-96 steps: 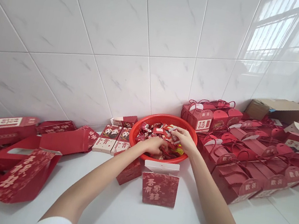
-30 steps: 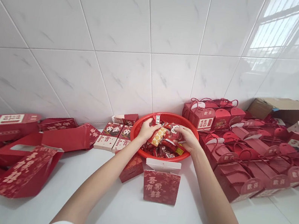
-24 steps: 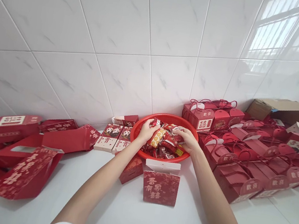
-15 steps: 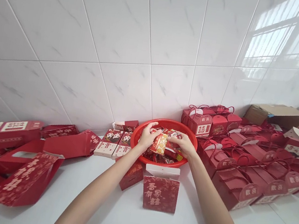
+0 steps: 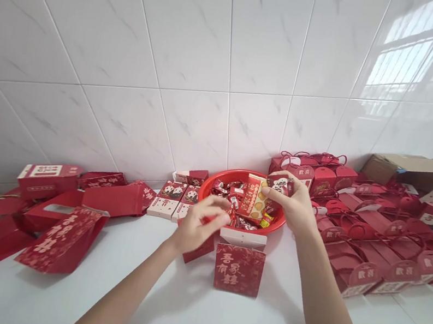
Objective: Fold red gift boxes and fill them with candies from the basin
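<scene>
My right hand (image 5: 292, 202) grips a red-and-cream snack packet (image 5: 255, 197) printed with round biscuits, together with a dark red packet (image 5: 279, 186), above the right side of a red plastic basket (image 5: 235, 175). Wrapped sweets (image 5: 232, 192) lie inside the basket. My left hand (image 5: 202, 223) hovers at the basket's front left, fingers apart and holding nothing I can see. Just in front of the basket stands a red gift box (image 5: 238, 271) with white characters and its pale flap raised. Another red box (image 5: 199, 250) is partly hidden behind my left hand.
Opened red boxes (image 5: 62, 241) lie in a heap at left. Boxes with panda pictures (image 5: 169, 198) sit left of the basket. Rows of red handled gift boxes (image 5: 361, 263) fill the right, with a cardboard carton (image 5: 415, 165) behind. A tiled wall (image 5: 188, 130) closes off the back.
My left hand has let go of the packets and drawn back toward the basket's near left. My right hand has lifted them slightly up and right. The view has shifted a little left.
</scene>
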`<state>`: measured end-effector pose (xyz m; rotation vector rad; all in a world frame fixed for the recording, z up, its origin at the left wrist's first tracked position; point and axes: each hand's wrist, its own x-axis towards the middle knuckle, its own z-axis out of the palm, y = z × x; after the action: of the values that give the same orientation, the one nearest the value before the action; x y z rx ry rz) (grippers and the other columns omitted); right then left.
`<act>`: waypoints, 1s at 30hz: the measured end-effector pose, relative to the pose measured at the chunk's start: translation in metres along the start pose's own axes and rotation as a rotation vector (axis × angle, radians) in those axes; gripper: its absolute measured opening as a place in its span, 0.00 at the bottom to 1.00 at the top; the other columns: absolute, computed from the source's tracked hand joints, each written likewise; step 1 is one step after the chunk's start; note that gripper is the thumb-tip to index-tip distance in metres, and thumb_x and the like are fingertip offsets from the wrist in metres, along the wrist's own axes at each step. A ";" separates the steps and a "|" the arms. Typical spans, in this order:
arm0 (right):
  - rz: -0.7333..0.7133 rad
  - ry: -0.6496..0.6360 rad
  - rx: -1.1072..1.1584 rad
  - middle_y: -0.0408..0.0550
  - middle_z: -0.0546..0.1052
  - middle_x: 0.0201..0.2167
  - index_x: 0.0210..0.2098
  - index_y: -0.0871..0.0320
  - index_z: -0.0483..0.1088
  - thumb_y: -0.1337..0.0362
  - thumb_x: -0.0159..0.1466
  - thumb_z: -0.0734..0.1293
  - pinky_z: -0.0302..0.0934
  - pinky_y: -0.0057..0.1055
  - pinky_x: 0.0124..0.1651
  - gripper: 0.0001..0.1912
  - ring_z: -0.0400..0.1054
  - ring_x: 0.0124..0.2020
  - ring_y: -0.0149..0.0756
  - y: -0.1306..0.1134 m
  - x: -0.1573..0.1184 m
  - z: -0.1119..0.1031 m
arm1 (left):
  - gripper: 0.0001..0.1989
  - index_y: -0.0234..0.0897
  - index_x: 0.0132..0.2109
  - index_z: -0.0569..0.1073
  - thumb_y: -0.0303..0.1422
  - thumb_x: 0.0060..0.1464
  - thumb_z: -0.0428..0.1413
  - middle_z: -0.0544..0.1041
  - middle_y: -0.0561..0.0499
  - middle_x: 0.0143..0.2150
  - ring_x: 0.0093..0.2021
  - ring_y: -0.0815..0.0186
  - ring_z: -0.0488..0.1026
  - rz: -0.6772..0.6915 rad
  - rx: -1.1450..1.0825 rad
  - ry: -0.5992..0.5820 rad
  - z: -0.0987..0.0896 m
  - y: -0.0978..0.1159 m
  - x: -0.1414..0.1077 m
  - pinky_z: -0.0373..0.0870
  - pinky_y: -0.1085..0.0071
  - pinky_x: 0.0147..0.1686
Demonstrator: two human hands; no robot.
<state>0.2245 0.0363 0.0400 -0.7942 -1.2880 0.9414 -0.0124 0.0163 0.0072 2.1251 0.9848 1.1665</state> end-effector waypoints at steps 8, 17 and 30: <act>-0.192 -0.304 -0.320 0.43 0.75 0.34 0.37 0.58 0.71 0.66 0.56 0.72 0.63 0.28 0.36 0.09 0.68 0.33 0.33 -0.024 -0.022 0.010 | 0.11 0.38 0.38 0.82 0.40 0.56 0.61 0.79 0.47 0.43 0.42 0.60 0.76 -0.220 -0.072 -0.031 0.029 -0.004 -0.025 0.72 0.65 0.45; -0.290 -0.613 -0.619 0.44 0.75 0.34 0.39 0.57 0.69 0.70 0.62 0.65 0.60 0.27 0.36 0.05 0.67 0.32 0.32 -0.015 -0.022 0.013 | 0.29 0.39 0.58 0.73 0.40 0.49 0.67 0.77 0.44 0.51 0.50 0.55 0.75 -0.290 -0.331 -0.094 0.026 -0.017 -0.027 0.72 0.59 0.50; -0.403 -0.474 -0.720 0.45 0.76 0.35 0.40 0.56 0.68 0.68 0.66 0.63 0.60 0.29 0.38 0.03 0.69 0.35 0.34 -0.008 -0.024 0.015 | 0.27 0.43 0.55 0.78 0.41 0.46 0.69 0.74 0.45 0.57 0.59 0.51 0.70 -0.327 -0.215 -0.266 0.012 -0.007 -0.027 0.65 0.56 0.60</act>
<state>0.2098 0.0103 0.0393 -0.8209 -2.1674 0.3240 -0.0141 -0.0020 -0.0166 1.8095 0.9882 0.7698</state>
